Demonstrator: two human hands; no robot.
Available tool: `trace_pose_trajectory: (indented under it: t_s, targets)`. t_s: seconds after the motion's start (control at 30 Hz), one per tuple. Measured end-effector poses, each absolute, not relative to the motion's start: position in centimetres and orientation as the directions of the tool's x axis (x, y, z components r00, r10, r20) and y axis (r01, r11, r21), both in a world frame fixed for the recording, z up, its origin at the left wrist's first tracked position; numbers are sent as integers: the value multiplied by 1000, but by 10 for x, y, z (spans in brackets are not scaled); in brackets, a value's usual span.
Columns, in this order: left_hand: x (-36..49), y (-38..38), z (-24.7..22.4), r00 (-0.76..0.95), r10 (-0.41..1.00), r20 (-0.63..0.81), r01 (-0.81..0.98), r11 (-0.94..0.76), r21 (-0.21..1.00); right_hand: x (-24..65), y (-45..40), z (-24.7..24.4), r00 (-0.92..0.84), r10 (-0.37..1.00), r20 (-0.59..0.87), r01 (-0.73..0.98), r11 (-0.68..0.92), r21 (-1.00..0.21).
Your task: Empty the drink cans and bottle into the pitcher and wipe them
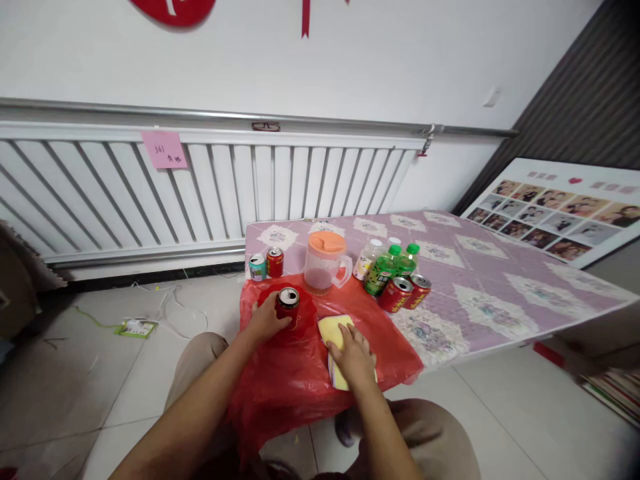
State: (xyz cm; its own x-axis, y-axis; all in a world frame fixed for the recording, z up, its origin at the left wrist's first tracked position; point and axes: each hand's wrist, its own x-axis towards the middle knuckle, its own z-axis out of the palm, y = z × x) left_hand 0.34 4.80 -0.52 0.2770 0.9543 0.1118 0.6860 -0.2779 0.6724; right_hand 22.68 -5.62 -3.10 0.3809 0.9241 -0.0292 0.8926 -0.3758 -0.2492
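Observation:
My left hand (267, 319) is wrapped around the left side of a dark drink can (288, 307), which stands upright with its top opened. Around the can, a darker red, wet-looking patch (306, 320) shows on the red plastic sheet (280, 373). My right hand (354, 353) lies on a folded yellow cloth (340, 381) to the right, its fingers spread over the cloth against the sheet. Behind the can stands a clear plastic pitcher (320, 272) with an orange lid.
A teal can (257, 268) and a red can (275, 263) stand at back left. Green-capped bottles (383, 272), a white-capped bottle (369, 259) and two red cans (396, 295) group at right on the patterned tablecloth (480, 267). A radiator (215, 193) lines the wall.

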Motion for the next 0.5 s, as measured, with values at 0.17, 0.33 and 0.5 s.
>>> trace_pose_trajectory:
  t_s: [0.17, 0.33, 0.5]
  targets:
    - [6, 45, -8, 240, 965, 102, 695, -244, 676, 228, -59, -33, 365, 931, 4, 899, -351, -263]
    - [6, 44, -9, 225, 971, 80, 705, -218, 674, 238, -58, -48, 313, 940, 134, 888, -239, -394]
    - [6, 44, -9, 220, 973, 73, 698, -209, 685, 257, -60, -50, 329, 893, 306, 749, -50, -661]
